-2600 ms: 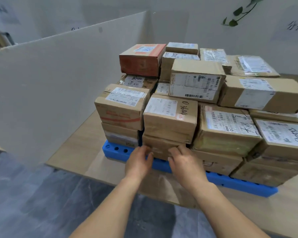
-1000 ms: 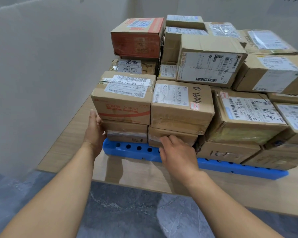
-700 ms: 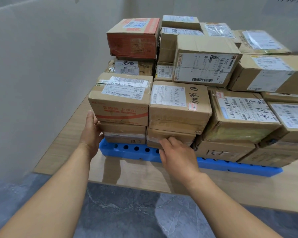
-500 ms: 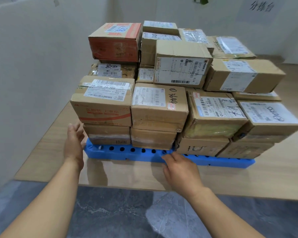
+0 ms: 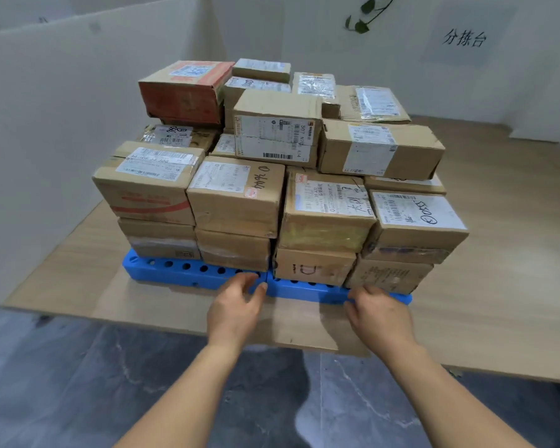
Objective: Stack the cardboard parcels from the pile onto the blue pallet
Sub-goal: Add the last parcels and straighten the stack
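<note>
Four cardboard parcels (image 5: 236, 198) run across the front of the stack, which rises three to four layers, all of it sitting on the blue pallet (image 5: 181, 273). From my remote seat I find no loose pile anywhere in the head view, so I judge the stacking nearly or wholly done and this step a tidying one.

The left hand (image 5: 236, 307) reaches the pallet's front lip right where its two halves meet at a seam. The right hand (image 5: 380, 318) reaches the same lip near the pallet's right end. Both have fingers loosely bent with the tips at the blue plastic, and neither carries a parcel. Blur keeps me from telling whether they hook the edge or merely touch it. Set low and well apart like that, they suit pushing or squaring the whole load rather than lifting one box.

Most parcels lie with their labels up and their sides close together, which keeps the front wall fairly flush. The labelled box (image 5: 417, 221) at the front right juts past the one beneath it, and the red-printed box (image 5: 183, 92) sits highest at the back left. I would shift the base gently lest either slide.

The pallet rests on a flat cardboard sheet (image 5: 298, 321) laid over a wooden platform (image 5: 498, 253). A white partition (image 5: 46, 124) stands near on the left, leaving less room that side.
</note>
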Motion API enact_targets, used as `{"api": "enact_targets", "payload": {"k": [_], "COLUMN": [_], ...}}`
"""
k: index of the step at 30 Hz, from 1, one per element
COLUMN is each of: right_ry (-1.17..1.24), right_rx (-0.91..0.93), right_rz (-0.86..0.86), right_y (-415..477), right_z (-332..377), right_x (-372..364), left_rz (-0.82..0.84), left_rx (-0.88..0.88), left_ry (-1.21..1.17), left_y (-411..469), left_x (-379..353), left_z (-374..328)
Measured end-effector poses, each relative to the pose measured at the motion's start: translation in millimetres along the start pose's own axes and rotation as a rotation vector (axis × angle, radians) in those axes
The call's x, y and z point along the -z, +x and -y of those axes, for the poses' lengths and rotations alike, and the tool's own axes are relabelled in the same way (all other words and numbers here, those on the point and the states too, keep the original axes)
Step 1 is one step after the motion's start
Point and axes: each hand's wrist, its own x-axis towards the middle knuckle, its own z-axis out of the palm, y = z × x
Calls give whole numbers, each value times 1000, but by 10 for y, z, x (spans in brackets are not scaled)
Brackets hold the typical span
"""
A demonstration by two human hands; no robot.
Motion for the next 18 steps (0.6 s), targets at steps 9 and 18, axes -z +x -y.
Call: {"api": "enact_targets", "payload": {"k": [9, 18], "right_ry": [25, 242], "right_rx": [-201, -116], "right_rz": [89, 138], "right_y": [45, 399], "right_z": [-1192, -1448], "right_x": [-2, -5], "left_rz": [-124, -168], "left_rx": [198, 239], "left_ry": [151, 122], "left_y": [-3, 132], "left_x": [-649, -902], "left_z": [-496, -642]}}
